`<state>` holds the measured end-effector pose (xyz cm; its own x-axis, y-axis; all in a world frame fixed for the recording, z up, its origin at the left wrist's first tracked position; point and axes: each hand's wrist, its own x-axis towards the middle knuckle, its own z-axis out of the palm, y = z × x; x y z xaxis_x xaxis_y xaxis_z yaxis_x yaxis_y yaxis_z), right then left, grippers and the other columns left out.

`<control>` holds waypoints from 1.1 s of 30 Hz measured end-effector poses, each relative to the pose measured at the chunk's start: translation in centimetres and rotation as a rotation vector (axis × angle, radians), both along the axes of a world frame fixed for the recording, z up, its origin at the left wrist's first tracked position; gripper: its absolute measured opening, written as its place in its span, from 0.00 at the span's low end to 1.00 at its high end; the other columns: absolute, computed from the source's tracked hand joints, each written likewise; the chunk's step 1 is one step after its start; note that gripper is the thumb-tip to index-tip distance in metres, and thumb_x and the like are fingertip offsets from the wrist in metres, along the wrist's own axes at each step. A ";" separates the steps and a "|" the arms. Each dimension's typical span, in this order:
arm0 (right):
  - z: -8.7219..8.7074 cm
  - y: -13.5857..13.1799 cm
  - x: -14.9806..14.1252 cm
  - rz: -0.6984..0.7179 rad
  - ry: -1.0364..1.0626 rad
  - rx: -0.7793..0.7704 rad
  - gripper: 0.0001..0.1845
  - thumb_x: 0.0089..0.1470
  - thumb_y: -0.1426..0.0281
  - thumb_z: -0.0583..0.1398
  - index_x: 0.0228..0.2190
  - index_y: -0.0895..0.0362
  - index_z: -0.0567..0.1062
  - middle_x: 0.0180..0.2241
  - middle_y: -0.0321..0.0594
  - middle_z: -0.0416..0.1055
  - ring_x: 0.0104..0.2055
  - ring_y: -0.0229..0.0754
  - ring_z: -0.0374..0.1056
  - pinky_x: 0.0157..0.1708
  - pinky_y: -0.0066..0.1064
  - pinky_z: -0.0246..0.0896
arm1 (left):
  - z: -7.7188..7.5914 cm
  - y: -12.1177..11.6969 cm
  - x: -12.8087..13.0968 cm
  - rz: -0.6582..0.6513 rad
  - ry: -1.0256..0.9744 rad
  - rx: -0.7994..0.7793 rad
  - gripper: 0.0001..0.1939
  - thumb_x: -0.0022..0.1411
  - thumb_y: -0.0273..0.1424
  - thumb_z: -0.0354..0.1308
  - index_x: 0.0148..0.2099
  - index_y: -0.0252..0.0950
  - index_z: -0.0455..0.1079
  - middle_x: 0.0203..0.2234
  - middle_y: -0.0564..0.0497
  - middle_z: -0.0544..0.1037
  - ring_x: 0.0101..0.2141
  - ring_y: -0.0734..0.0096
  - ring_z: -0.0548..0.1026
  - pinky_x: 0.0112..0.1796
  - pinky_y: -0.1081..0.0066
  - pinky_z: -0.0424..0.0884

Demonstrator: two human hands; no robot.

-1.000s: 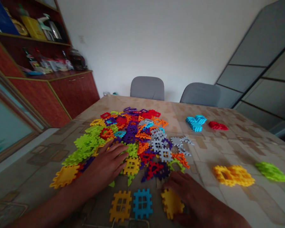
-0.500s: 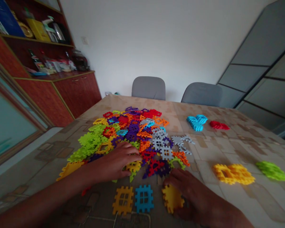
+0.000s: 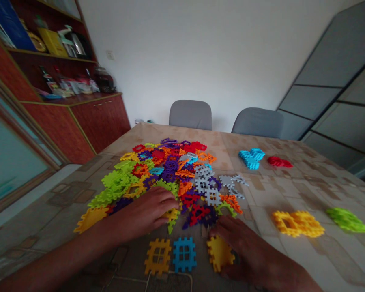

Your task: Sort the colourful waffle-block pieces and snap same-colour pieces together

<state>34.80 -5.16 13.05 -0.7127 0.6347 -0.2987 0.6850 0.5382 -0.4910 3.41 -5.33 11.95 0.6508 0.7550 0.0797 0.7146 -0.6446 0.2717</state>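
My left hand point(image 3: 153, 209) reaches over the near side of a heap of interlocking plastic building pieces point(image 3: 170, 168). Its fingers are curled round a yellow building piece point(image 3: 171, 214), mostly covered by the hand. Lower right, my right hand point(image 3: 235, 241) holds a solid yellow square building piece point(image 3: 219, 254) by its right edge, thumb below and fingers above, at the table. To the left of that piece lie a blue window-shaped piece point(image 3: 184, 254) and a yellow window-shaped piece point(image 3: 157, 256), side by side and apart.
On the right of the patterned table point(image 3: 292, 263) sit a blue stack point(image 3: 252, 158), a red stack point(image 3: 280, 162), a yellow stack point(image 3: 298, 223) and a green stack point(image 3: 347, 220). Two grey chairs point(image 3: 190, 114) stand behind. Left is a wooden cabinet point(image 3: 100, 117).
My left hand has drawn slightly down and left, and less of the yellow piece under its fingers shows. My right hand stays on its yellow square. The view has tilted slightly.
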 end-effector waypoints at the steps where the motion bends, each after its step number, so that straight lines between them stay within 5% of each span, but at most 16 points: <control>1: -0.1 0.0 0.1 0.000 0.006 0.005 0.34 0.43 0.71 0.69 0.54 0.54 0.74 0.60 0.49 0.67 0.62 0.59 0.60 0.61 0.48 0.56 | 0.0 -0.9 0.1 0.009 -0.012 0.002 0.14 0.65 0.25 0.65 0.50 0.42 0.70 0.45 0.50 0.76 0.48 0.59 0.71 0.50 0.65 0.63; 3: -0.4 0.0 0.3 0.006 0.013 0.005 0.34 0.44 0.71 0.69 0.55 0.54 0.74 0.61 0.48 0.66 0.63 0.59 0.60 0.62 0.47 0.56 | 0.0 -2.9 0.1 0.003 -0.025 -0.018 0.12 0.66 0.31 0.65 0.50 0.43 0.70 0.45 0.50 0.76 0.47 0.59 0.72 0.49 0.65 0.65; 6: -0.5 -0.1 0.5 0.010 0.026 0.003 0.36 0.45 0.71 0.68 0.57 0.52 0.72 0.62 0.47 0.65 0.64 0.58 0.59 0.62 0.46 0.56 | -0.1 -5.8 -0.1 -0.031 -0.011 -0.081 0.25 0.59 0.40 0.70 0.56 0.46 0.68 0.49 0.49 0.76 0.48 0.56 0.72 0.49 0.65 0.67; 11: -0.2 -0.1 0.1 0.007 -0.008 0.013 0.38 0.44 0.70 0.69 0.58 0.54 0.72 0.62 0.49 0.66 0.64 0.58 0.60 0.62 0.46 0.57 | -0.1 -7.3 0.0 -0.041 -0.038 -0.121 0.27 0.61 0.26 0.64 0.60 0.49 0.65 0.51 0.50 0.76 0.49 0.57 0.72 0.50 0.65 0.68; 18: -0.9 -0.1 0.9 0.027 0.001 0.027 0.40 0.48 0.70 0.67 0.63 0.55 0.67 0.66 0.52 0.60 0.68 0.60 0.55 0.64 0.49 0.54 | 1.3 -5.8 1.4 -0.239 -0.073 -0.124 0.14 0.71 0.24 0.58 0.53 0.47 0.70 0.47 0.53 0.80 0.47 0.63 0.75 0.50 0.68 0.67; 21: -1.2 -0.1 1.1 0.029 -0.003 0.029 0.41 0.48 0.70 0.67 0.63 0.53 0.67 0.67 0.51 0.59 0.68 0.60 0.54 0.65 0.50 0.53 | 1.6 -5.3 0.9 -0.265 -0.088 -0.089 0.15 0.72 0.24 0.58 0.56 0.47 0.70 0.52 0.53 0.79 0.51 0.64 0.74 0.53 0.69 0.66; 26: -0.5 -0.1 1.0 0.027 -0.057 0.009 0.43 0.47 0.69 0.69 0.64 0.53 0.66 0.67 0.51 0.58 0.69 0.61 0.53 0.65 0.52 0.51 | 0.8 -3.4 -1.0 -0.105 -0.150 0.030 0.19 0.70 0.18 0.54 0.57 0.42 0.70 0.55 0.50 0.77 0.54 0.63 0.73 0.56 0.67 0.64; 33: 0.1 -0.2 1.1 -0.008 0.069 0.136 0.32 0.54 0.68 0.65 0.60 0.51 0.70 0.62 0.48 0.66 0.62 0.57 0.63 0.61 0.48 0.60 | -0.7 0.7 -1.4 0.013 -0.049 -0.053 0.25 0.61 0.29 0.69 0.59 0.41 0.69 0.52 0.47 0.76 0.54 0.53 0.72 0.55 0.59 0.65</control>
<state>35.85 -5.34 13.12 -0.7231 0.6719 -0.1599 0.6569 0.5976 -0.4596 1.97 -4.66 11.24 0.6372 0.7674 0.0712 0.7078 -0.6193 0.3400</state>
